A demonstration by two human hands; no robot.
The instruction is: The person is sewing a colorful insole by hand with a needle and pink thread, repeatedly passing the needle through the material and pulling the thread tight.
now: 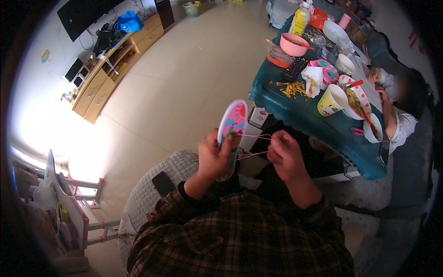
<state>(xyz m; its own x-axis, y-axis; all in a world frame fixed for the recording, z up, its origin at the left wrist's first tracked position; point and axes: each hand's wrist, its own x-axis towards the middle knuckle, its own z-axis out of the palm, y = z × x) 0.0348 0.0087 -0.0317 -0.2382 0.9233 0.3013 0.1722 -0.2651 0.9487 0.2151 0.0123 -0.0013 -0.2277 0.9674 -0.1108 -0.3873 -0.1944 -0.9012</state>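
Note:
My left hand [215, 154] grips an oval, shoe-sole-shaped piece [237, 119] with a white rim and a pink, red, blue and green pattern, held upright. Pink thread [254, 136] runs from its patterned face to my right hand [285, 154], whose fingers pinch it. A lower stretch of thread also spans between the piece and that hand. The two hands are apart, in front of my plaid shirt. Whether a needle is in my right fingers cannot be told.
A table with a teal cloth [277, 100] at the right bears bowls, a paper cup [332, 100], a remote control [294, 68] and food scraps. Another person [398, 100] leans at its far side. A phone [163, 183] lies on the quilted seat [142, 204] at my left.

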